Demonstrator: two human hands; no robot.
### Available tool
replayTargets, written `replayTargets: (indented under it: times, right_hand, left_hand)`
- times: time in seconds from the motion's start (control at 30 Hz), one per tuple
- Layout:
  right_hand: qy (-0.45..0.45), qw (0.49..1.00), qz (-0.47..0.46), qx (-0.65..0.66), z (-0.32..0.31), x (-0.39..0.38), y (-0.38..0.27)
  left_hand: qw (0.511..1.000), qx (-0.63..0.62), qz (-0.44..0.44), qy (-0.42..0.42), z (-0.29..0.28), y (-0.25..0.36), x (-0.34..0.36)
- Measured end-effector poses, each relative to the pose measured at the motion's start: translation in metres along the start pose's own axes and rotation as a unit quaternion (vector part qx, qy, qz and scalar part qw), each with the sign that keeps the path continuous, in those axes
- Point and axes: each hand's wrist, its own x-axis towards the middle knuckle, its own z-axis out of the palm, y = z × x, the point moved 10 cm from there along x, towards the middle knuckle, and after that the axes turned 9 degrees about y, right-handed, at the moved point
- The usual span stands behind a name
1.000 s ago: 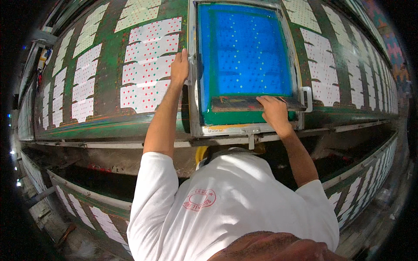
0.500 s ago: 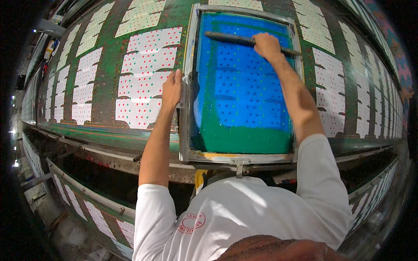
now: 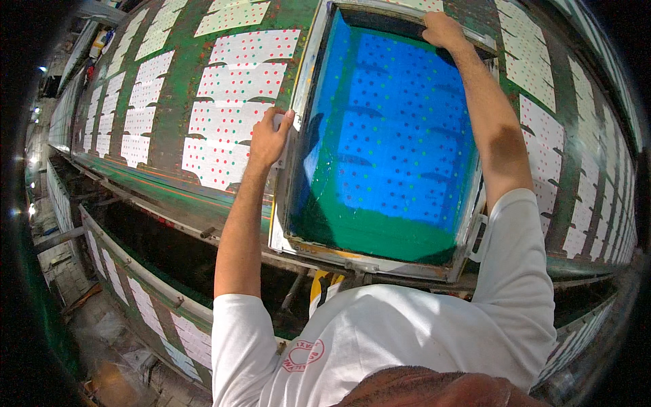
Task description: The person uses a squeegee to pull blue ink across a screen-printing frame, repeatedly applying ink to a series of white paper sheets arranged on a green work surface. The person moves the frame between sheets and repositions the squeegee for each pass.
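A screen printing frame (image 3: 369,259) with a metal rim lies in front of me, turned slightly and apparently tilted. Its blue mesh (image 3: 407,122) lets dotted sheets show through, and green ink (image 3: 380,230) covers the near end. My left hand (image 3: 270,139) is closed at the left side rim, thumb against it and fingers curled. At the far rim, right of its middle, my right hand (image 3: 444,30) is closed around the edge; its fingertips are partly hidden. A dark band runs along the far inner edge; whether the squeegee lies there I cannot tell.
White sheets with red and green dots (image 3: 234,122) lie in rows on the long green table (image 3: 180,81), left and right of the frame. A rail (image 3: 176,220) follows its near edge. Another table with sheets (image 3: 146,298) stands at lower left.
My right hand has moved from the squeegee over the mesh to the far rim. The frame has shifted and turned a little, its near end rightward. My left hand stays at the left rim.
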Motion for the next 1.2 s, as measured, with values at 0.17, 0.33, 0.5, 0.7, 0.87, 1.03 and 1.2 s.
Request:
replayTargets:
  times: [0.17, 0.33, 0.5, 0.7, 0.87, 1.03, 1.2]
  right_hand:
    - [-0.054, 0.997, -0.051, 0.008, 0.01, -0.01, -0.011]
    - [-0.075, 0.995, -0.011, 0.058, -0.004, -0.09, -0.04]
    - [-0.088, 0.994, -0.027, 0.062, -0.033, -0.216, -0.101]
    - [-0.103, 0.991, 0.015, 0.087, -0.068, -0.375, -0.176]
    - [-0.046, 0.994, 0.035, 0.097, -0.096, -0.443, -0.217]
    - [-0.134, 0.983, 0.076, 0.099, -0.089, -0.443, -0.21]
    - [-0.187, 0.979, 0.051, 0.059, -0.088, -0.455, -0.212]
  left_hand:
    - [1.0, -0.006, 0.022, 0.019, -0.003, 0.002, 0.001]
    - [0.999, -0.038, 0.018, 0.018, 0.002, -0.004, 0.005]
    - [0.998, -0.05, 0.028, 0.033, 0.0, -0.006, 0.01]
    - [0.997, -0.073, 0.021, 0.014, 0.002, -0.009, 0.007]
    - [0.997, -0.074, 0.032, 0.012, 0.002, -0.003, 0.006]
    - [0.998, -0.059, 0.031, 0.021, -0.001, -0.002, 0.001]
    - [0.995, -0.057, 0.058, 0.052, -0.007, 0.002, -0.004]
